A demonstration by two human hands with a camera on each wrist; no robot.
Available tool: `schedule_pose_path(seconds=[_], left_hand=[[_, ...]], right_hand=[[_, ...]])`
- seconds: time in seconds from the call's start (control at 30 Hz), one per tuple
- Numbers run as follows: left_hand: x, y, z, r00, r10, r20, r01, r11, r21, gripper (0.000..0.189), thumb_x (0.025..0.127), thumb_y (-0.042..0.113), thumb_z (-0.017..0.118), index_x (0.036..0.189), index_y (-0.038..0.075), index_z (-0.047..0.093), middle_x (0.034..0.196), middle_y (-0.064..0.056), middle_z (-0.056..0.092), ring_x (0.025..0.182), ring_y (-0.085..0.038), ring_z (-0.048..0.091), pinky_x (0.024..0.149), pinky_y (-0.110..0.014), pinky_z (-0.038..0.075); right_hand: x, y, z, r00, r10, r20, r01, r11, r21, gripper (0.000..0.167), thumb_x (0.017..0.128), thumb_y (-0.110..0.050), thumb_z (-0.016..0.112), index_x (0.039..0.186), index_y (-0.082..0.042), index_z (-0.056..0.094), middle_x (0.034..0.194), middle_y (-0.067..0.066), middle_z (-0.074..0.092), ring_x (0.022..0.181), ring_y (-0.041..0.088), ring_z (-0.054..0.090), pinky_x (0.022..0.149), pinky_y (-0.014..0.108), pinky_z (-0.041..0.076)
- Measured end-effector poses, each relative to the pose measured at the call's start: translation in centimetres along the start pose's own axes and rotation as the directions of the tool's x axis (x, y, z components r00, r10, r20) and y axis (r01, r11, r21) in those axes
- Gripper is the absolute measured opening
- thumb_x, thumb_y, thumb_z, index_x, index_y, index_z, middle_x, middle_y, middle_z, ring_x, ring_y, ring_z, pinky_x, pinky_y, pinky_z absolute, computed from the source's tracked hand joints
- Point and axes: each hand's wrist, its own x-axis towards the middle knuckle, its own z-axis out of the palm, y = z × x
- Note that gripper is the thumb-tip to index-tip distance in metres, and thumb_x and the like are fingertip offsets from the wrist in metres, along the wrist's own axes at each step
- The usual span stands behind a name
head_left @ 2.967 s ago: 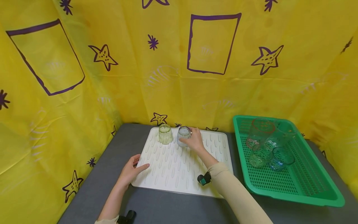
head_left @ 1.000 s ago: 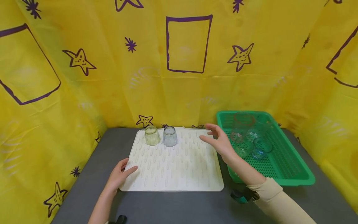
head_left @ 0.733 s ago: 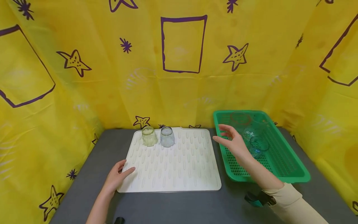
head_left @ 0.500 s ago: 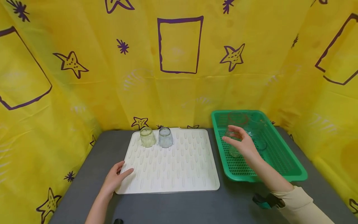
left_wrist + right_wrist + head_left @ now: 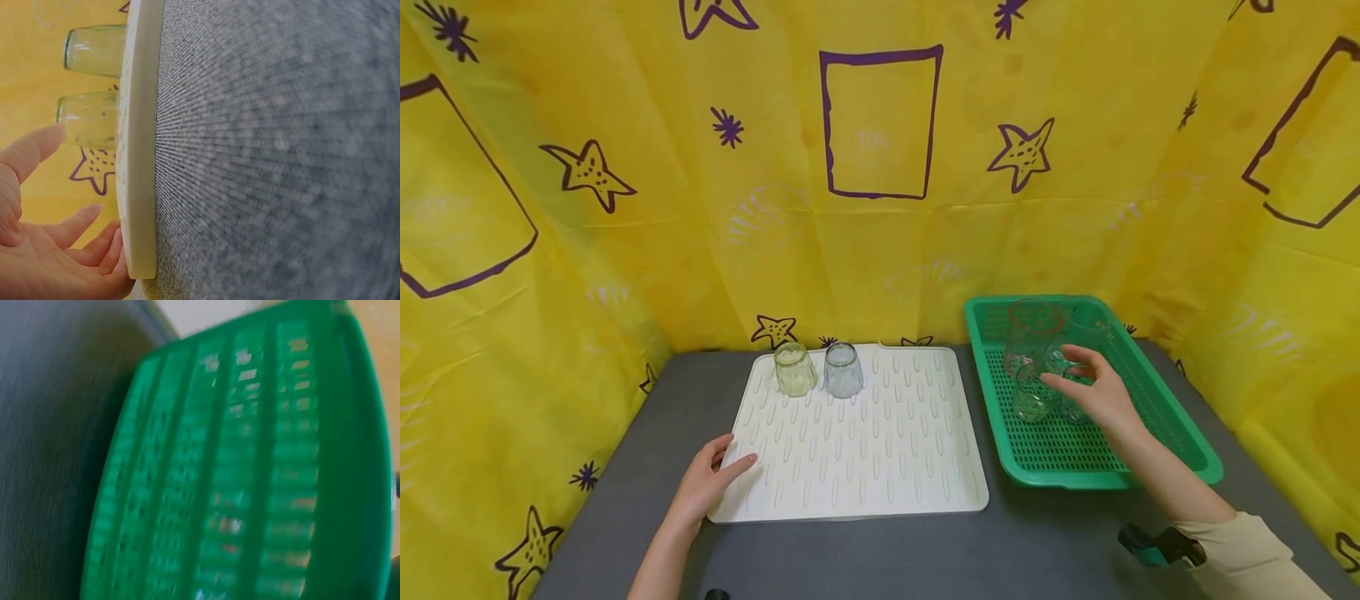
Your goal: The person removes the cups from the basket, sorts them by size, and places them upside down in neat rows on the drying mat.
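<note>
My left hand (image 5: 703,482) rests at the left edge of a white ridged draining mat (image 5: 865,450), fingertips at its side and thumb spread above it. On the mat's back left stand a pale green glass (image 5: 795,372) and a pale blue-grey glass (image 5: 843,372), side by side. My right hand (image 5: 1101,393) hovers over a green plastic basket (image 5: 1026,475), holding nothing, with thumb and fingers curved apart. Under its fingers is a blue-tinted glass (image 5: 1074,408), partly hidden. Beside it in the basket are a greenish glass (image 5: 1033,404) and a taller red-rimmed glass (image 5: 1033,337).
A clear glass (image 5: 1086,333) stands behind my right hand in the basket. The mat and basket lie on a dark grey table (image 5: 865,558), with a gap between them. A yellow patterned curtain (image 5: 880,258) encloses the back and sides.
My right hand let go of the blue-grey glass on the mat and moved right to over the basket. The left hand stays at the mat's edge. The head view has turned rightward.
</note>
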Motion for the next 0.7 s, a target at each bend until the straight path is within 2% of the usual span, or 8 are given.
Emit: schedule_pose_path(seconds=[0.2,0.43,0.7], left_hand=[[0.2,-0.1,0.1,1.000,-0.005,0.003,0.005,1.000,0.003,0.083,0.091,0.034,0.069,0.148,-0.007,0.025,0.149,-0.029,0.027,0.136,-0.042,0.026,0.109,-0.055,0.025],[0.4,-0.2,0.1,1.000,-0.005,0.005,0.005,1.000,0.008,0.084,0.090,0.036,0.069,0.148,-0.006,0.024,0.149,-0.029,0.026,0.136,-0.043,0.026,0.109,-0.056,0.025],[0.3,-0.3,-0.1,1.000,-0.006,0.009,0.006,1.000,0.017,0.084,0.091,0.036,0.068,0.149,-0.007,0.023,0.149,-0.029,0.026,0.135,-0.043,0.027,0.108,-0.055,0.025]], right_hand=[[0.5,1.4,-2.0,0.999,0.037,0.001,-0.036,0.993,-0.115,0.089,0.090,-0.042,0.069,0.153,-0.002,0.021,0.153,0.028,0.021,0.133,0.051,0.024,0.093,0.063,0.035],[1.1,2.1,-3.9,0.996,0.063,0.067,-0.046,0.973,-0.228,0.093,0.090,-0.036,0.069,0.151,0.009,0.013,0.151,0.038,0.013,0.130,0.062,0.019,0.096,0.070,0.031],[2.1,2.2,-4.9,0.993,0.056,0.107,-0.008,0.916,-0.402,0.093,0.086,-0.032,0.074,0.144,0.017,0.021,0.142,0.045,0.021,0.124,0.062,0.025,0.093,0.070,0.034]])
